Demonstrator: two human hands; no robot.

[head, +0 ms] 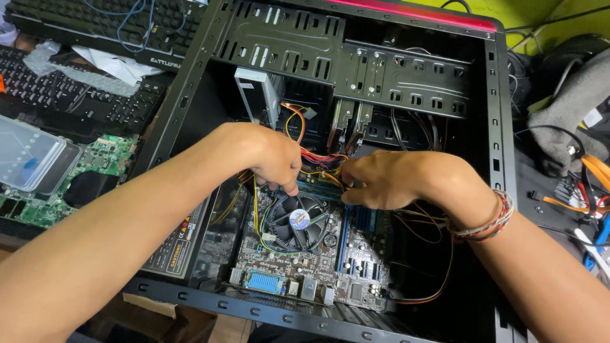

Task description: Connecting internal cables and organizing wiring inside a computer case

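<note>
An open black computer case (495, 127) lies on its side with a motherboard (311, 267) inside. A round cooler fan (298, 221) sits in the middle of the board. My left hand (270, 155) reaches in from the left, fingertips pressing down at the fan's upper edge among coloured wires (318, 162). My right hand (387, 178) comes in from the right, with a woven bracelet (492, 219) on its wrist, and its fingers touch the same bundle of wires above the memory slots (365, 222). What either hand grips is hidden by fingers and wires.
A black power supply (181, 238) sits at the case's left side. Drive bays (356, 63) span the top. Keyboards (76, 63), a loose green circuit board (95, 165) and a clear plastic box (28, 155) lie to the left. Cables and orange straps (591, 184) clutter the right.
</note>
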